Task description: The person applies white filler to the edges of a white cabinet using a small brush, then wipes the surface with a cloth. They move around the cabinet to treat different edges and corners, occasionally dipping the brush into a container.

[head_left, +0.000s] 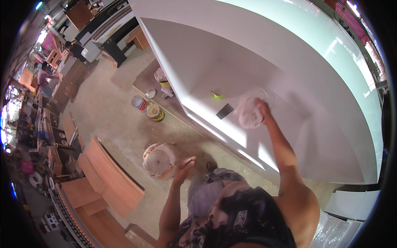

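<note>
White wad [246, 114] gripped in my right hand [262, 109], fingers closed, against a white panel [285, 124]; dark rectangle [225, 111] and green cup [218, 95] to its left. My left hand [186, 164] is half-curled, contents unclear, near a perforated stool [159, 161]; cans [155, 112] stand beyond on concrete floor [109, 95].

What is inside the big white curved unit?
A yellow-green cup, a dark rectangular piece and a crumpled whitish bundle, with the right hand against it. Whatever lies beneath the bundle is covered.
</note>
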